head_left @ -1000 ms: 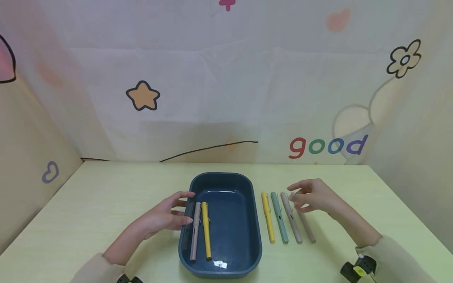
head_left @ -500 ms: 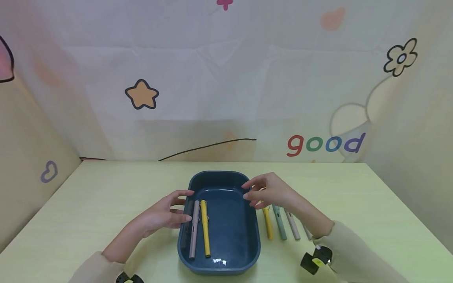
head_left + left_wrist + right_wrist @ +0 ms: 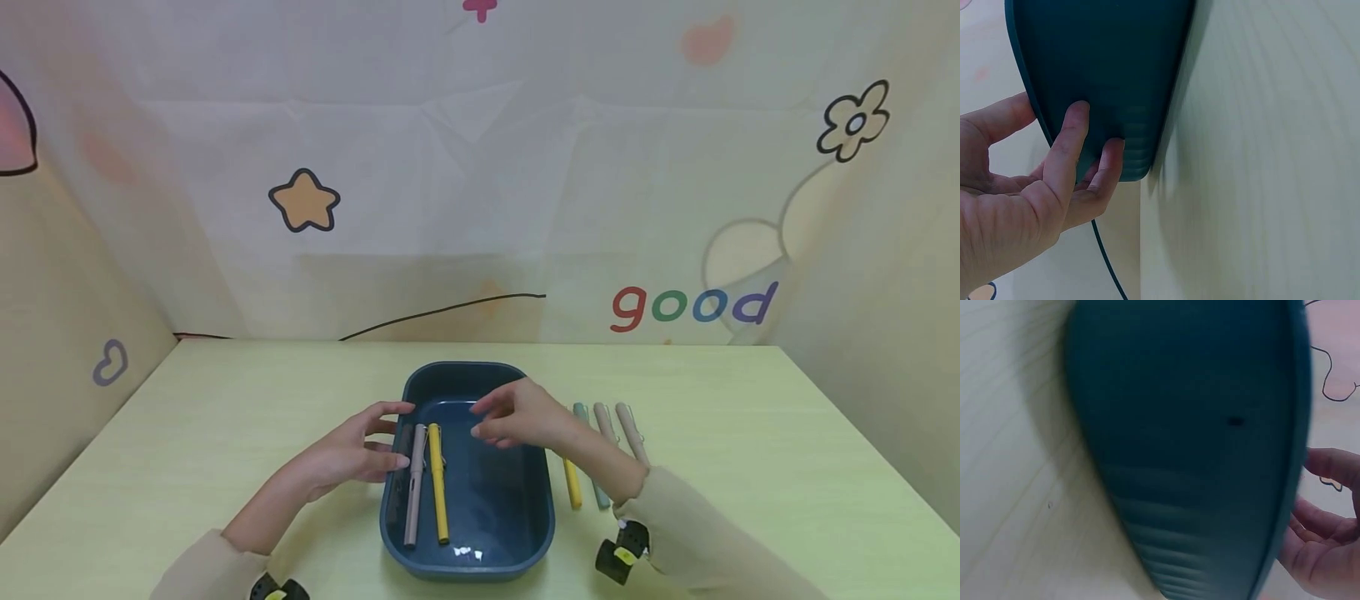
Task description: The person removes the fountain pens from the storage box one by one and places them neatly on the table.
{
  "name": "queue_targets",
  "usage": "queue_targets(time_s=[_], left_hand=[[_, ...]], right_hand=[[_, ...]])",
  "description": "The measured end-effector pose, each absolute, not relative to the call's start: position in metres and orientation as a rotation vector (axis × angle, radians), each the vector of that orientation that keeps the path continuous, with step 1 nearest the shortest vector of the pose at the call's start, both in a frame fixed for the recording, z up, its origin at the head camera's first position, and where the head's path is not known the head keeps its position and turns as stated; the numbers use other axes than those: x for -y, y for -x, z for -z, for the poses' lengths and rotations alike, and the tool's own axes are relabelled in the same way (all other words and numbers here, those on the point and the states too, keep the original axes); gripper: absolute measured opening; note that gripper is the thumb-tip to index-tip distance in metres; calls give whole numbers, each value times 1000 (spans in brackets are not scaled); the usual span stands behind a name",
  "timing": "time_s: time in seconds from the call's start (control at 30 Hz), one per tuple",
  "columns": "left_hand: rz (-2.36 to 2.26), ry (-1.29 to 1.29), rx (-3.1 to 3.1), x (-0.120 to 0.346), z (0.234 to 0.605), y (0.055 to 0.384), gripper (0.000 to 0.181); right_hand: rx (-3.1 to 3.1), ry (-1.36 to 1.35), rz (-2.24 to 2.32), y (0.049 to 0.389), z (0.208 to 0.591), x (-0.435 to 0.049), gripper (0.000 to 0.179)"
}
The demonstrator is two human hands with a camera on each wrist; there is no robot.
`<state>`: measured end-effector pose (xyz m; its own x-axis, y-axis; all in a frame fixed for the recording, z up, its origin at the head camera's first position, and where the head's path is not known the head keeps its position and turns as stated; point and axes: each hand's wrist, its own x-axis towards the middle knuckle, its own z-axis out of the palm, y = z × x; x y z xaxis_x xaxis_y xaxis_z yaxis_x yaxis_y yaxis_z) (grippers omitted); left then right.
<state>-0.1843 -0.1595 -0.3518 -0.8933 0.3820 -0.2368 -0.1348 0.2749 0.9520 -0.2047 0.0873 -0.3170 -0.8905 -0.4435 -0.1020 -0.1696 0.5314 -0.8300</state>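
A dark blue plastic box (image 3: 487, 560) sits on the table, with a grey pen (image 3: 414, 492) and a yellow pen (image 3: 438, 487) lying along its left side. My left hand (image 3: 352, 450) grips the box's left wall; in the left wrist view, fingers (image 3: 1072, 134) press its outer side while one digit reaches over the rim. Above the inside of the box is my right hand (image 3: 521, 414), fingers loosely bent and nothing visible between them. The right wrist view shows that hand (image 3: 1329, 544) partly, beyond the box's blurred outer wall (image 3: 1191, 444).
Right of the box lie a yellow pen (image 3: 572, 485), a green pen (image 3: 581, 412) and two grey-toned pens, one nearer (image 3: 604, 421) and one farther right (image 3: 632, 429); the right forearm partly covers them. A printed cloth (image 3: 420, 183) stands behind the table (image 3: 247, 400).
My right hand has moved left from above the loose pens, past the box's right rim, to over its inside. The left hand and all the pens appear unmoved.
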Motion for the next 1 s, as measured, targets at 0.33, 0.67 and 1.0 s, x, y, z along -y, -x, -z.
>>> queue_targets(time_s=[0.33,0.67,1.0], left_hand=[[-1652,-219,-2131,159,351,183,68],[-1661,-233,-2109,161,351,184,68],[-1665,-238,-2108,161,352,183,69]], right_hand=[[-2482,552,1235,208,333,-72,31],[-2461,598,1134,208,347,-56,38],[-2460,513,1063,202,352,-44,48]])
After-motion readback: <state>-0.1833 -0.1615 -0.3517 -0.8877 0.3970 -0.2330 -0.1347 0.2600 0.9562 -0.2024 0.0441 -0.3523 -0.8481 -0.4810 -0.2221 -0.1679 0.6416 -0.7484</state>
